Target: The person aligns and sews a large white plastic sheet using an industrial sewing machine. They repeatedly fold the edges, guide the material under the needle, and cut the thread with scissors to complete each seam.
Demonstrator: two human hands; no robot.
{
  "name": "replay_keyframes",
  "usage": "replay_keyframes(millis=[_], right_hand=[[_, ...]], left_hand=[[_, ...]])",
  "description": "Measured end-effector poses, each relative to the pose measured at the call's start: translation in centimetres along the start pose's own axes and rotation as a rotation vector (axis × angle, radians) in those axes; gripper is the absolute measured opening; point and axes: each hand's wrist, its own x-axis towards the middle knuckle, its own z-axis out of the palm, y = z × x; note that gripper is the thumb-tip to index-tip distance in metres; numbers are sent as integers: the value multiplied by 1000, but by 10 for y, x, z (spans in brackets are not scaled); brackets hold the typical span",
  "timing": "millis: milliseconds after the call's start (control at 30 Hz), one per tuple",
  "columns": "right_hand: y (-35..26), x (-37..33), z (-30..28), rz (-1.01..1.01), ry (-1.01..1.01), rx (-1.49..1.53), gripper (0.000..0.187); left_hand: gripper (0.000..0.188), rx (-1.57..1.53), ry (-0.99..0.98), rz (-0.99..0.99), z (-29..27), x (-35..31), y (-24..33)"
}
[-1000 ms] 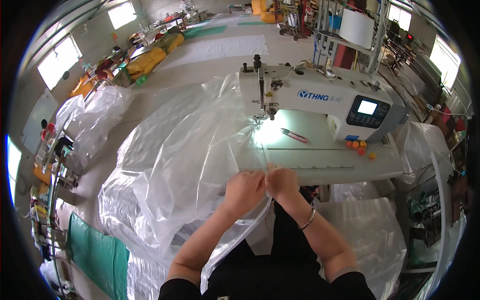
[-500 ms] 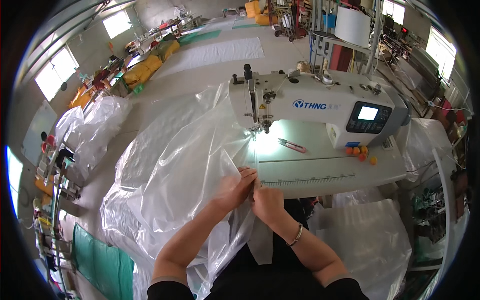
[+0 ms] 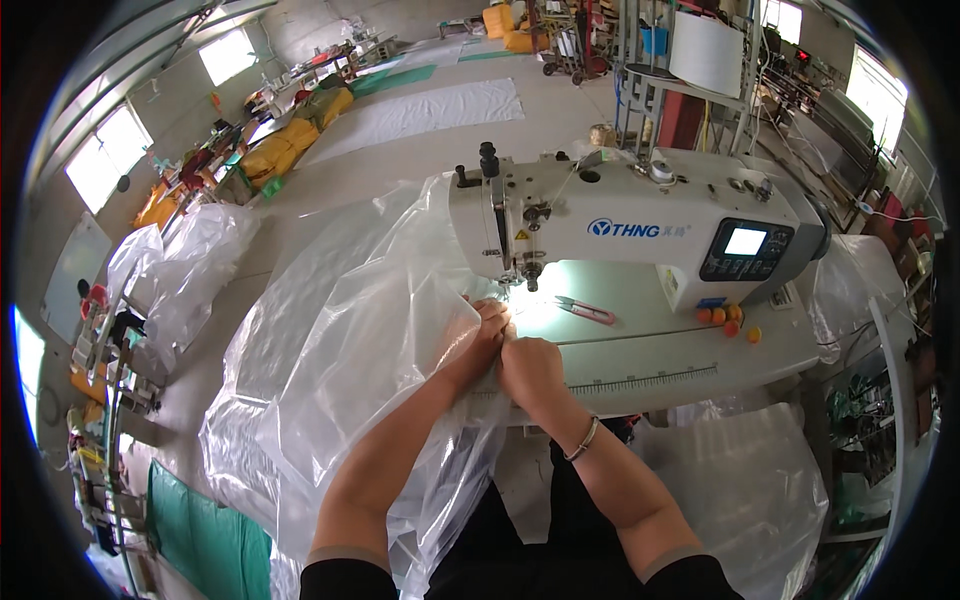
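A large translucent plastic sheet spreads over the left of the sewing machine and hangs off the table in folds. My left hand, partly covered by a fold, is closed on the sheet's edge just in front of the lit needle area. Against it, my right hand has its fingers curled tight, pinching the same edge. The exact grip of the fingertips is hidden. Red-handled thread snips lie on the machine bed to the right of the needle.
Several small orange and red fruits sit by the machine's base. A ruler strip runs along the bed's front. Behind stands a rack with a big white thread cone. More plastic sheeting lies at the lower right.
Both hands have moved forward, closer to the needle, carrying the sheet's edge with them. The view has shifted slightly. The snips stay on the bed.
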Motion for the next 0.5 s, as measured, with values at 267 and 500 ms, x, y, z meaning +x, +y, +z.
replay_keyframes(millis=[267,500], right_hand=[[-6,1,-8,68,25,34,23],[-1,0,-3,74,67,89,36]], left_hand=[[22,-265,46,-117,-19,-27,4],[28,-780,-847,-106,-224,-6,71]])
